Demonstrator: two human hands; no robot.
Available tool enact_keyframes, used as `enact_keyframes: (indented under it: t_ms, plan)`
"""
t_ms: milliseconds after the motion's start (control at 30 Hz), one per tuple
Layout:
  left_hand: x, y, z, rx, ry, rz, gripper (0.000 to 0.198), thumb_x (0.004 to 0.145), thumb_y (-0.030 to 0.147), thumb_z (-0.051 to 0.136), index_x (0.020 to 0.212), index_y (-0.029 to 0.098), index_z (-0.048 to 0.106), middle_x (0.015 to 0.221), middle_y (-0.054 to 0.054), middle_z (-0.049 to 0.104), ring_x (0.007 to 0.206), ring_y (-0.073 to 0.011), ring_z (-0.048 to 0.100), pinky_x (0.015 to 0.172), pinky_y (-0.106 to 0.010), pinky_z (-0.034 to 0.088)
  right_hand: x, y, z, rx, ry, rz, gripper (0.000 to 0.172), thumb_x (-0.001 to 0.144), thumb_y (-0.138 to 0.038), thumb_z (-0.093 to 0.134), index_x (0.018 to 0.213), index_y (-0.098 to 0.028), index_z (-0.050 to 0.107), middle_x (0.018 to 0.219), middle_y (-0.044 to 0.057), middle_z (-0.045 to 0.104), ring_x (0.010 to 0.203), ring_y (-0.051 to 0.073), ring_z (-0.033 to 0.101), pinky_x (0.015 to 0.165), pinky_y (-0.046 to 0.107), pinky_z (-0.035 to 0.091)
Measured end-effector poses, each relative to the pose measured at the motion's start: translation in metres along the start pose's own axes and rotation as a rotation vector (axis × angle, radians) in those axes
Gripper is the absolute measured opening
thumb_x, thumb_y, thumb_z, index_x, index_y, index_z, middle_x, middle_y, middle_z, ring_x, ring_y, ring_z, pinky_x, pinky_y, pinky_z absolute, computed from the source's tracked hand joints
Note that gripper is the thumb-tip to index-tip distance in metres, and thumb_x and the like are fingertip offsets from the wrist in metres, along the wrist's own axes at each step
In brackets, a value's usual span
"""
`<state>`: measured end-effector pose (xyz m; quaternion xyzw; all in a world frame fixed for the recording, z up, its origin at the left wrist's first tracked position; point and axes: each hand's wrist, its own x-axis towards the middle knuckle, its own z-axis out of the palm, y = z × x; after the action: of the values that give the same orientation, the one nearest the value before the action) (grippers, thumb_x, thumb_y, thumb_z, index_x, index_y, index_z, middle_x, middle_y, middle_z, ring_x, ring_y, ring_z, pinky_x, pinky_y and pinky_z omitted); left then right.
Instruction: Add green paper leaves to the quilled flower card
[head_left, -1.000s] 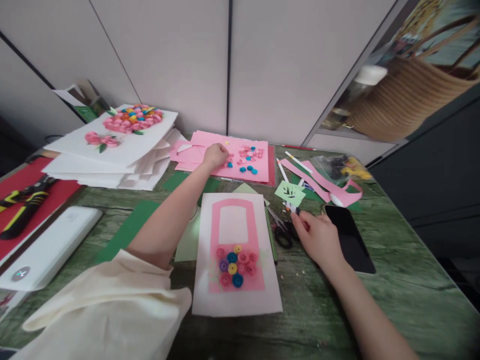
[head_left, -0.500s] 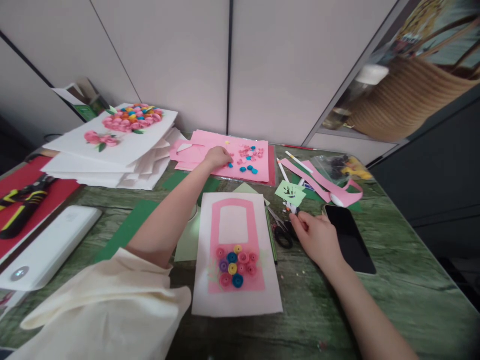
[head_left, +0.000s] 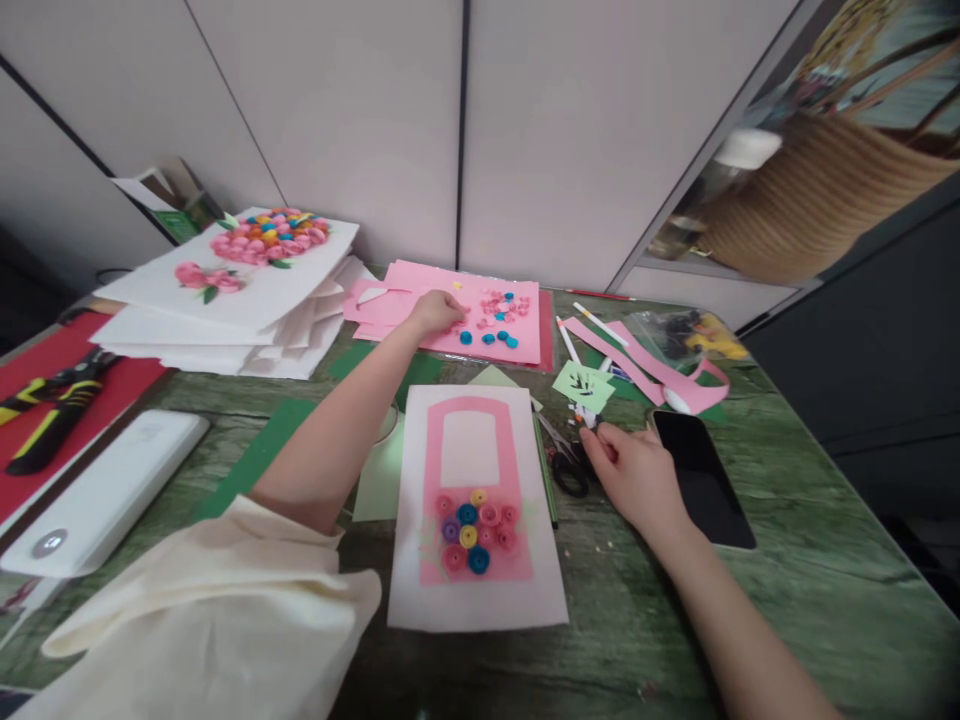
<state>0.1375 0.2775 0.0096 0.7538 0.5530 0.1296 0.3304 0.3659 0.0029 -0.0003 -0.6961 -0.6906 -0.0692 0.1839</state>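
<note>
My left hand (head_left: 435,311) reaches far across the table onto a pink sheet (head_left: 517,345), its fingers curled down among several small pink and blue paper coils (head_left: 495,318); what it pinches is hidden. A white card (head_left: 474,510) with a pink frame and a cluster of coloured coils lies in front of me. My right hand (head_left: 634,470) rests to the right of the card, fingers bent around a small tool (head_left: 586,415) by the black scissors (head_left: 566,465).
A black phone (head_left: 701,475) lies right of my right hand. Pink paper strips (head_left: 645,370), pens and a light green scrap (head_left: 583,384) lie behind it. At left are a stack of white cards with paper flowers (head_left: 225,290), a white device (head_left: 105,490), pliers (head_left: 45,410) on red paper.
My left hand has shifted slightly right among the coils. The right hand stays almost still. The view has moved a little.
</note>
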Motion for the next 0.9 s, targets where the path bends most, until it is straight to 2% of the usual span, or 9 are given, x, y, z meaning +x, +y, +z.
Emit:
enact_keyframes:
  t_ms: [267,400,533,767,900]
  plan:
    - [-0.011,0.004,-0.006,0.002,0.036,0.051,0.027,0.088,0.030,0.054,0.111,0.014,0.057,0.112,-0.009,0.059,0.096,-0.0206,0.060,0.082,-0.040,0.051,0.000,0.001,0.000,0.007,0.004,-0.003,0.040,0.088,-0.038,0.045,0.053,-0.021,0.034,0.043,-0.006,0.034,0.045,0.013,0.035,0.058,0.025,0.029]
    - [-0.017,0.001,-0.014,0.039,0.106,0.065,0.017,0.074,0.024,0.066,0.088,0.015,0.068,0.096,-0.008,0.069,0.094,-0.0225,0.061,0.082,-0.029,0.048,0.000,0.000,0.000,0.005,0.003,-0.004,0.040,0.088,-0.038,0.045,0.053,-0.021,0.035,0.043,-0.005,0.034,0.045,0.013,0.033,0.059,0.025,0.029]
    - [-0.021,-0.002,-0.022,0.057,0.024,0.097,0.012,0.062,0.021,0.069,0.074,0.019,0.073,0.084,-0.003,0.073,0.083,-0.0213,0.065,0.074,-0.024,0.048,0.000,0.000,0.001,0.006,-0.006,-0.008,0.039,0.088,-0.037,0.045,0.053,-0.021,0.036,0.043,-0.005,0.034,0.045,0.013,0.033,0.059,0.025,0.029]
    - [-0.024,-0.004,-0.020,0.081,-0.018,0.114,0.015,0.059,0.019,0.067,0.073,0.018,0.073,0.082,-0.004,0.073,0.078,-0.0204,0.065,0.070,-0.023,0.048,0.001,0.000,0.000,0.011,-0.011,-0.012,0.039,0.088,-0.036,0.046,0.053,-0.021,0.035,0.043,-0.006,0.032,0.044,0.012,0.032,0.059,0.025,0.029]
    - [-0.028,-0.006,-0.018,0.073,-0.016,0.113,0.023,0.057,0.019,0.069,0.079,0.019,0.072,0.084,-0.003,0.072,0.079,-0.0198,0.064,0.070,-0.022,0.048,0.002,-0.001,0.000,0.010,-0.012,-0.019,0.038,0.087,-0.035,0.046,0.053,-0.021,0.037,0.043,-0.006,0.032,0.043,0.012,0.032,0.059,0.025,0.029]
